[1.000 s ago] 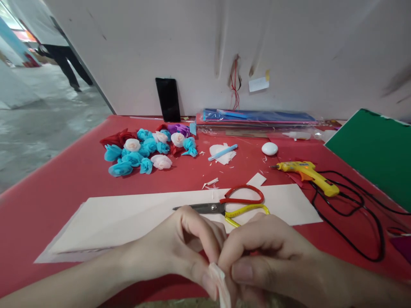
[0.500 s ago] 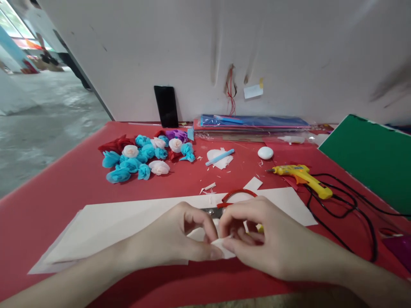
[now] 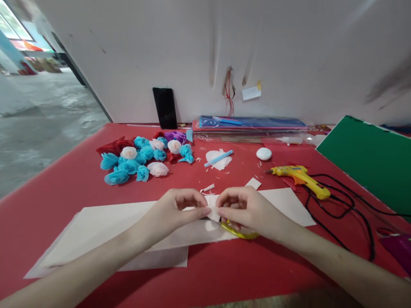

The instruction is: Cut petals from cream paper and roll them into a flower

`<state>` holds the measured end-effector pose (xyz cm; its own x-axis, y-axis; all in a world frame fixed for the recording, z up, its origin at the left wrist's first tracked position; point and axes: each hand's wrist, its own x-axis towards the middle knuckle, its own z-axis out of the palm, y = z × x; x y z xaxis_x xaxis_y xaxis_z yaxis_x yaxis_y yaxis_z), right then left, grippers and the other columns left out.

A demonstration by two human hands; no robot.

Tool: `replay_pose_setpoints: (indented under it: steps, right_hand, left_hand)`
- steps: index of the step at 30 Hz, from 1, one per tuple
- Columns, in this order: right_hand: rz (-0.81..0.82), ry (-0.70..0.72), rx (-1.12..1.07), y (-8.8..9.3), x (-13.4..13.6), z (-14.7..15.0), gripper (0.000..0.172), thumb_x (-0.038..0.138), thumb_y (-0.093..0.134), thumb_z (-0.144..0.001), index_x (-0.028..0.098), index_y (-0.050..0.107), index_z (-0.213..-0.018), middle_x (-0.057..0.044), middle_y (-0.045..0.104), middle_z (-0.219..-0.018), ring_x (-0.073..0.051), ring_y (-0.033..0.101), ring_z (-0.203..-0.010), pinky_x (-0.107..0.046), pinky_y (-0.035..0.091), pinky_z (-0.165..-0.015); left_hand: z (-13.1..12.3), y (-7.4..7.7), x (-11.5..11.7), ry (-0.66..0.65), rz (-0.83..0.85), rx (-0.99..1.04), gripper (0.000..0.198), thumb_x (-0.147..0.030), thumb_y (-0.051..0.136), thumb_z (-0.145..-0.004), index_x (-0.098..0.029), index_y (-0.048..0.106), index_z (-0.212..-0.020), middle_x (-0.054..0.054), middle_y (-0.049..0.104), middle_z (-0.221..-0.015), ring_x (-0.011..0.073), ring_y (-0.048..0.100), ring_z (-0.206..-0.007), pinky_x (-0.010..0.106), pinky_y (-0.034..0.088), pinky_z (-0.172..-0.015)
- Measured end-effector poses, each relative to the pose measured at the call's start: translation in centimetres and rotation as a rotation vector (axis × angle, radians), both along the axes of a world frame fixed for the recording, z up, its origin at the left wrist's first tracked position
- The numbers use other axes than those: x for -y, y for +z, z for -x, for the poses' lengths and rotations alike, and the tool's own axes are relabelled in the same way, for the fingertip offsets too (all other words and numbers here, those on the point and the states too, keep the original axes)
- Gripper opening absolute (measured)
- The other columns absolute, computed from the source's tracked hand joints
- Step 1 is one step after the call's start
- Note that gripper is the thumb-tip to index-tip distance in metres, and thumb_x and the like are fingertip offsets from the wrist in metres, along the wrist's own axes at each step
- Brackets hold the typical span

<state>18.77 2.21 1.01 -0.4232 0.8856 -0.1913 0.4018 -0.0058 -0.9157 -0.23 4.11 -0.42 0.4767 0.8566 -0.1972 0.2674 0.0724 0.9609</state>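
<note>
Between my two hands is a small white paper piece (image 3: 213,213), pinched at its edges. My left hand (image 3: 184,207) grips its left side between thumb and fingers; my right hand (image 3: 239,207) grips the right side the same way. Both are raised over the long white paper sheets (image 3: 118,220) lying on the red table. Under my right hand shows the yellow handle (image 3: 240,234) of what looks like scissors, mostly hidden. Just beyond my fingers lie thin white paper scraps (image 3: 208,188).
Blue, pink, red and purple paper flowers (image 3: 146,153) are heaped at the left. A blue stick (image 3: 218,158) rests on a white cutout. Rightward are a white egg-shaped object (image 3: 263,154), a yellow glue gun (image 3: 302,176) with black cord and a green board (image 3: 369,164). A phone (image 3: 165,108) leans on the wall.
Both hands have moved forward, away from my body, with the paper piece between them. The yellow handle below my right hand has come into fuller view, while the red handle is now hidden.
</note>
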Motion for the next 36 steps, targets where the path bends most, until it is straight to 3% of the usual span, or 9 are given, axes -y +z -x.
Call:
replay_pose_setpoints:
  steps: [5, 9, 14, 19, 25, 30, 34, 36]
  right_hand:
    - [-0.190, -0.048, 0.058, -0.7, -0.5, -0.3, 0.015, 0.016, 0.044, -0.083, 0.015, 0.056, -0.091, -0.005, 0.063, -0.084, -0.013, 0.058, -0.075, -0.027, 0.046, -0.071]
    - [-0.228, 0.050, 0.082, -2.5, -1.4, -0.5, 0.025, 0.008, 0.040, -0.082, 0.016, 0.053, -0.102, -0.008, 0.063, -0.099, -0.017, 0.058, -0.093, -0.034, 0.046, -0.082]
    - [-0.313, -0.007, 0.131, -3.8, -1.9, -0.5, 0.043, 0.009, 0.035, -0.084, 0.018, 0.036, -0.126, -0.014, 0.039, -0.133, -0.021, 0.038, -0.124, -0.044, 0.032, -0.101]
    - [-0.328, 0.119, 0.151, -3.6, -1.8, -0.1, 0.036, 0.010, 0.037, -0.084, 0.018, 0.048, -0.117, -0.009, 0.062, -0.107, -0.019, 0.057, -0.102, -0.038, 0.043, -0.091]
    - [-0.354, 0.004, 0.182, -3.5, -2.6, 0.7, 0.044, 0.006, 0.030, -0.084, 0.015, 0.039, -0.126, -0.016, 0.049, -0.129, -0.021, 0.045, -0.120, -0.044, 0.035, -0.099]
    - [-0.298, 0.152, 0.175, -2.9, -3.1, 1.3, 0.040, 0.003, 0.038, -0.079, 0.017, 0.052, -0.114, -0.008, 0.064, -0.112, -0.017, 0.058, -0.106, -0.031, 0.047, -0.088]
    - [-0.344, -0.030, 0.250, -3.3, -3.9, 1.4, 0.043, 0.001, 0.032, -0.081, 0.008, 0.045, -0.121, -0.020, 0.053, -0.124, -0.025, 0.049, -0.117, -0.046, 0.038, -0.097]
    - [-0.357, -0.039, 0.255, -3.6, -4.1, 1.4, 0.038, 0.001, 0.033, -0.084, 0.011, 0.048, -0.118, -0.016, 0.058, -0.117, -0.022, 0.054, -0.110, -0.043, 0.042, -0.092]
  left_hand:
    - [1.7, 0.0, -2.1, 0.133, 0.043, 0.097, 0.012, -0.027, 0.067, -0.071, -0.018, 0.060, -0.066, -0.002, 0.064, -0.059, 0.0110, 0.057, -0.060, 0.020, 0.044, -0.060]
    - [2.4, -0.8, -3.5, 0.281, 0.048, 0.277, 0.012, -0.028, 0.062, -0.073, -0.018, 0.056, -0.069, 0.000, 0.062, -0.063, 0.0131, 0.059, -0.062, 0.026, 0.048, -0.068]
    - [2.3, -1.6, -3.6, 0.284, 0.076, 0.336, 0.015, -0.027, 0.064, -0.073, -0.018, 0.053, -0.068, -0.002, 0.060, -0.061, 0.0109, 0.057, -0.060, 0.022, 0.046, -0.065]
    - [2.5, -1.6, -3.6, 0.272, 0.094, 0.398, 0.014, -0.026, 0.063, -0.075, -0.018, 0.053, -0.068, -0.004, 0.059, -0.059, 0.0085, 0.056, -0.061, 0.019, 0.044, -0.064]
    - [2.4, -1.9, -3.5, 0.260, 0.118, 0.427, 0.013, -0.024, 0.061, -0.075, -0.018, 0.051, -0.069, -0.004, 0.059, -0.058, 0.0082, 0.056, -0.060, 0.019, 0.044, -0.065]
    - [2.5, -2.0, -3.6, 0.252, 0.109, 0.429, 0.014, -0.025, 0.061, -0.075, -0.018, 0.050, -0.070, -0.003, 0.059, -0.059, 0.0095, 0.056, -0.059, 0.021, 0.044, -0.065]
    - [2.6, -2.2, -3.8, 0.234, 0.101, 0.392, 0.015, -0.027, 0.060, -0.075, -0.018, 0.050, -0.071, -0.003, 0.060, -0.059, 0.0103, 0.056, -0.060, 0.022, 0.045, -0.067]
    - [2.6, -2.3, -3.8, 0.212, 0.105, 0.358, 0.015, -0.029, 0.060, -0.075, -0.018, 0.050, -0.071, -0.003, 0.060, -0.060, 0.0111, 0.058, -0.061, 0.023, 0.045, -0.067]
